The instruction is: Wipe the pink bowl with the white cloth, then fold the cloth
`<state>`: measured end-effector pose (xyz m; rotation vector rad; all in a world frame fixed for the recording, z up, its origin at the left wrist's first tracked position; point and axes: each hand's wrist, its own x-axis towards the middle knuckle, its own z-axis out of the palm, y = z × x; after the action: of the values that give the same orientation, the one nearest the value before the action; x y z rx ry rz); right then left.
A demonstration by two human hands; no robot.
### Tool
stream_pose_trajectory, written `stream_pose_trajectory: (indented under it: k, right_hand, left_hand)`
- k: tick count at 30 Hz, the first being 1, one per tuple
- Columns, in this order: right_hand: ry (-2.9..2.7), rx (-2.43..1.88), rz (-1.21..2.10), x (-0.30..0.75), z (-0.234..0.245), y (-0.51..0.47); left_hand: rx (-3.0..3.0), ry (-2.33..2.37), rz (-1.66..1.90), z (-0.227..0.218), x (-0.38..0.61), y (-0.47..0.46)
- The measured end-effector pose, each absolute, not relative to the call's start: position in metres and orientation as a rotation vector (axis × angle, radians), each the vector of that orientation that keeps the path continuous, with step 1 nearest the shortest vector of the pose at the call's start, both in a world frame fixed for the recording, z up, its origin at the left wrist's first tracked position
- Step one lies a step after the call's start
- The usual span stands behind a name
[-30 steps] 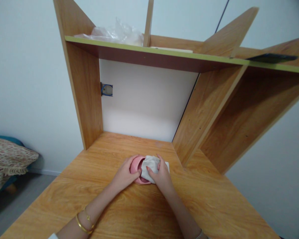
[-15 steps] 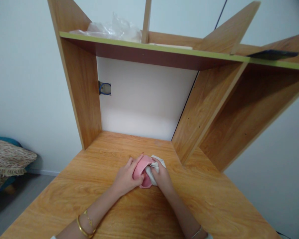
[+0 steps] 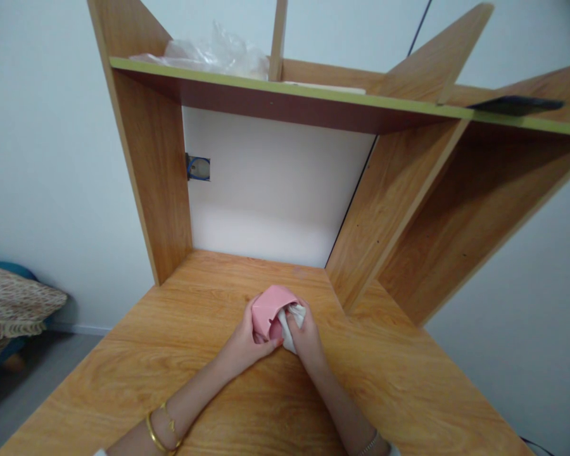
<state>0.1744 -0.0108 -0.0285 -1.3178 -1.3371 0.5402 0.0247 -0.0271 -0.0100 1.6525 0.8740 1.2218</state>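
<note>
A pink container with angular sides and an open mouth is tilted above the desk, its opening toward my right hand. My left hand is closed around its left side, the thumb along the lower rim. My right hand pinches a crumpled white cloth or tissue at the mouth, and part of it goes inside the container. The fingertips of my right hand are partly hidden by the cloth and the rim.
Under my hands lies a wood-grain desk. Behind it stand upright panels and a shelf bearing a clear plastic bag and a dark flat object. A wall socket box shows at the back. A patterned blanket hangs at far left.
The pink container has turned in my left hand, so more of its outer side faces up. My right hand and the cloth have shifted slightly along with it.
</note>
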Motion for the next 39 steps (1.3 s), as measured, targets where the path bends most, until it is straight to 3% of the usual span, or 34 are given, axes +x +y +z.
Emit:
stream_pose_trajectory:
  k: [10,20,30,39]
  right_hand:
    - [-1.442,-1.665,0.294,0.184,-0.008,-0.019]
    - [-1.593,-1.813,0.283,0.189,-0.013,-0.015]
    - [-1.370,-1.502,0.435,0.186,-0.020,-0.014]
    - [-1.311,-1.346,0.529,0.175,-0.019,-0.014]
  left_hand:
    - [1.749,1.150,1.181,-0.011,0.019,-0.025]
    - [1.889,1.228,1.054,-0.004,0.017,-0.033]
    - [1.564,0.834,1.234,-0.016,0.021,-0.020]
    - [1.617,0.930,1.140,-0.015,0.025,-0.030]
